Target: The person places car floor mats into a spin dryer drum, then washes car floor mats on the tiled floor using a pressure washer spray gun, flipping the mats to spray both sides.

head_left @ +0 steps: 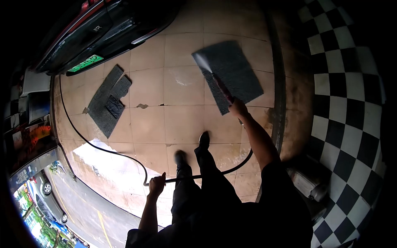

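My right hand (237, 109) is closed around the handle of a spray gun (222, 88), held out in front of me. A white jet of water (203, 62) leaves its nozzle and strikes the upper left part of a dark grey floor mat (235, 66) lying flat on the tiles. Low in front of my legs, my left hand (156, 184) grips a black hose (182, 179). From there the hose crosses my legs to the right and curves up toward my right arm; its other stretch runs away to the left.
A second grey car mat (107, 101) lies at the left on the tiled floor (149, 124). Behind it stands a dark car (103, 33) with a green plate. A drain channel (279, 82) and a checkered wall (343, 103) border the right. A street with a parked car (45, 194) shows lower left.
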`<state>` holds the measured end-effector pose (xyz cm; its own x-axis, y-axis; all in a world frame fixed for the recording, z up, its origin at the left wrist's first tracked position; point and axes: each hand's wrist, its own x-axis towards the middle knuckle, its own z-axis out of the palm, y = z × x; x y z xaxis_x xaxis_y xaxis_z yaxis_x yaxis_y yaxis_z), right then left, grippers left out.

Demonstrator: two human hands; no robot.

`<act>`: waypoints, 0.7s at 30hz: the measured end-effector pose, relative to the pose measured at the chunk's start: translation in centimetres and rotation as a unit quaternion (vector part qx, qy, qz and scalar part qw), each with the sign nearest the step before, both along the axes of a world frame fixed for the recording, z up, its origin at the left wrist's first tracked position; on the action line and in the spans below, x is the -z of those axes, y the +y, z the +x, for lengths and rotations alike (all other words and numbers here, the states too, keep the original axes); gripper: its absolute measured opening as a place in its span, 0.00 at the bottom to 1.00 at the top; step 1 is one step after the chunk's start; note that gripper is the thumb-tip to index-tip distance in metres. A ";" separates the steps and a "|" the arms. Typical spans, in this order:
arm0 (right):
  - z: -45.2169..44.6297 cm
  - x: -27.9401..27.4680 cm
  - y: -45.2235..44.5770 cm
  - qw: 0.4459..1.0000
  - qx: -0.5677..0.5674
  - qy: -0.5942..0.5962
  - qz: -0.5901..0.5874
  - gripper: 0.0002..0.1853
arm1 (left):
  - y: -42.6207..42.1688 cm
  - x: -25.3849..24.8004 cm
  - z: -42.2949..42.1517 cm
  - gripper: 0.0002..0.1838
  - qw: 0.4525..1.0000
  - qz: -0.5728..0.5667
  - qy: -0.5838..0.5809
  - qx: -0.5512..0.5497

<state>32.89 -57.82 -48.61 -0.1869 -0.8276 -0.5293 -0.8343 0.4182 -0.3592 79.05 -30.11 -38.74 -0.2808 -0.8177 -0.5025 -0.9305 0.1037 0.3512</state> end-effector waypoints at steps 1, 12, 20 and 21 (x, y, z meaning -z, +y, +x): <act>-0.4 -0.9 -0.5 1.000 0.022 -0.006 0.006 0.18 | -0.1 -0.1 -0.2 0.19 1.000 0.000 -0.002 -0.003; 0.6 -1.7 -1.9 1.000 -0.006 -0.018 0.011 0.19 | -1.3 -0.2 -0.6 0.25 1.000 0.000 -0.021 0.007; -5.2 -1.1 -4.7 0.996 0.087 0.013 0.023 0.16 | -2.1 0.4 -1.4 0.22 1.000 -0.005 0.011 -0.003; -6.2 -1.1 -4.7 0.995 0.099 0.012 0.008 0.16 | -2.5 0.4 -1.8 0.22 1.000 -0.005 0.010 -0.010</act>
<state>26.65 -62.51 -47.47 -0.3578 -0.7653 -0.5351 -0.7436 0.5801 -0.3326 77.22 -32.60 -39.18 -0.2751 -0.8277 -0.4891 -0.9252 0.0895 0.3689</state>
